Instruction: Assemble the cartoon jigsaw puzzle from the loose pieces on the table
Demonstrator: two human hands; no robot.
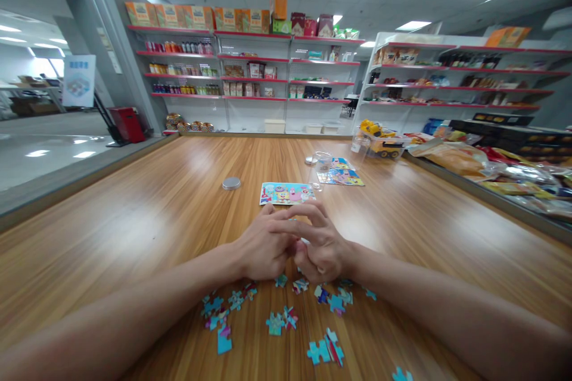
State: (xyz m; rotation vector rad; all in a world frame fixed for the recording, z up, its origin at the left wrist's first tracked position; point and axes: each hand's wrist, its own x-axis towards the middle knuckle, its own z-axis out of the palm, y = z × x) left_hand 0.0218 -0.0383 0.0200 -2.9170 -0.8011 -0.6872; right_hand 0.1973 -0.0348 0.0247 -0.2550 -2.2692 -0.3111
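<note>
My left hand (261, 247) and my right hand (319, 244) meet above the wooden table (156, 214), fingers curled against each other. Between the fingers shows a small bit of a puzzle piece (304, 241), the rest of it hidden. Just below my wrists several loose blue and pink puzzle pieces (277, 321) lie scattered on the table. Beyond my fingertips lies a colourful cartoon picture card (286, 193).
A round metal lid (231, 183) lies at centre left. A clear jar (322, 166) stands by a second picture card (342, 177). A yellow toy truck (384, 146) and snack bags (456, 158) sit at the right. Red-edged store shelves (254, 80) line the back.
</note>
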